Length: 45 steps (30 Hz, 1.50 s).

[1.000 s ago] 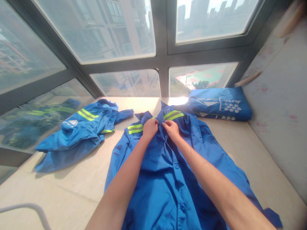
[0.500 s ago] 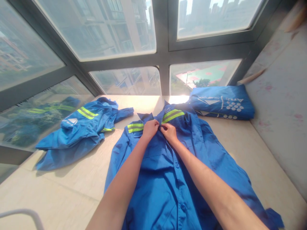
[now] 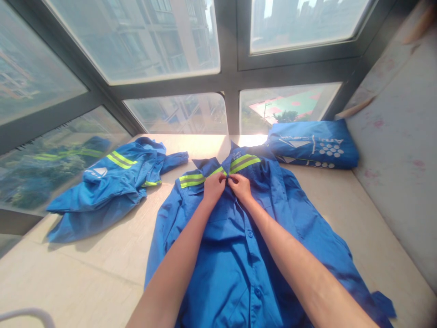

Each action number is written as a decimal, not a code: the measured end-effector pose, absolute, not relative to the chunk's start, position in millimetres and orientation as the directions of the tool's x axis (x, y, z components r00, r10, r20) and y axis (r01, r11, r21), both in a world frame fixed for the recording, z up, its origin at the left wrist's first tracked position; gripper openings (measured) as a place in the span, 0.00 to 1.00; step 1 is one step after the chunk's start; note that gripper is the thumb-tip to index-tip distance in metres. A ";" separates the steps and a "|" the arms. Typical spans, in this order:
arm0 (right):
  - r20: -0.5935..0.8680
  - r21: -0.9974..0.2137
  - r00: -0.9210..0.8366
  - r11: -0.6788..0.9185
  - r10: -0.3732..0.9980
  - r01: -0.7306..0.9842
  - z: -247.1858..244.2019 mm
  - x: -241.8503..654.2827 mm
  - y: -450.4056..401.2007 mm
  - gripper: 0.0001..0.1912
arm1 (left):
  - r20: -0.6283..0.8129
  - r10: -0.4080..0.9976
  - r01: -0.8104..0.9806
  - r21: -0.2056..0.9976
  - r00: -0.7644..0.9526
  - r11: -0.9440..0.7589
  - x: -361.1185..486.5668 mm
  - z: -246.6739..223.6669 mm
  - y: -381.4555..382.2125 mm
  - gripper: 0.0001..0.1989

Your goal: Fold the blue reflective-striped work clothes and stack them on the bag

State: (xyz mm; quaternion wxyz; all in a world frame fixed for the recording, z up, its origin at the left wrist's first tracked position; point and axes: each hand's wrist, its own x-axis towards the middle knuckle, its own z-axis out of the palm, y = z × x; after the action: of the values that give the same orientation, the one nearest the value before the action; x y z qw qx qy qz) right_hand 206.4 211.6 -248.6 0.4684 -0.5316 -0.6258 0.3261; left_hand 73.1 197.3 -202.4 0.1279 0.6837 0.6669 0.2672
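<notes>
A blue work shirt (image 3: pixel 225 255) with yellow-green reflective stripes lies spread out, its collar toward the window and its buttoned front edge running down the middle. At the upper placket, just below the collar, my left hand (image 3: pixel 215 186) pinches the cloth. Close beside it on the right, my right hand (image 3: pixel 240 187) pinches the opposite front edge, the fingertips of both hands nearly touching. Whatever button lies between the fingers is too small to make out. Two dark buttons show lower on the placket.
A crumpled blue garment (image 3: pixel 112 177) lies at the left by the glass. Folded blue garments (image 3: pixel 314 143) with white print rest at the back right, beside a patterned wall (image 3: pixel 403 150). A pale curved tube (image 3: pixel 30 312) shows at the bottom left. Window frames (image 3: pixel 232 77) rise behind the pale surface.
Both hands keep their pinch at the upper placket, with my left hand slightly lower. More of the reflective stripe shows above my left hand. The whole view has shifted slightly.
</notes>
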 end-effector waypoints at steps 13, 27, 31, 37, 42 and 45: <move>0.186 -0.951 -0.053 0.193 0.981 0.240 -247.0 210.0 209.5 0.15 | 0.210 0.975 0.905 0.425 -0.074 -0.023 88.9 -195.1 196.4 0.11; 0.154 -0.928 -0.034 0.157 0.987 0.337 -246.1 208.2 212.0 0.09 | 0.191 0.981 0.759 0.643 -0.032 -0.101 79.5 -204.7 199.8 0.13; 0.156 -0.908 -0.022 0.152 0.988 0.390 -247.4 205.5 210.2 0.08 | 0.155 0.984 0.687 0.724 -0.086 -0.054 80.8 -209.4 200.3 0.07; 0.175 -0.868 -0.061 0.184 0.983 0.461 -248.3 203.6 207.6 0.08 | 0.076 0.968 0.483 0.874 -0.238 0.050 78.8 -225.0 206.6 0.05; 0.213 -0.850 -0.069 0.219 0.975 0.480 -249.6 203.8 207.2 0.10 | -0.024 0.952 0.238 0.966 -0.305 0.100 76.0 -233.4 208.7 0.11; 0.219 -0.851 -0.063 0.222 0.974 0.475 -250.5 203.9 207.6 0.09 | -0.080 0.946 0.124 0.985 -0.313 0.124 75.8 -233.7 208.9 0.14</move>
State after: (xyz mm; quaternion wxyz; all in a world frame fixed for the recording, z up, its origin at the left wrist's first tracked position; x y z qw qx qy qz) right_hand 203.9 207.6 -250.5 0.4131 -0.5458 -0.6636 0.3018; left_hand 75.8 208.9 -233.7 0.4046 0.4240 0.6310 0.5083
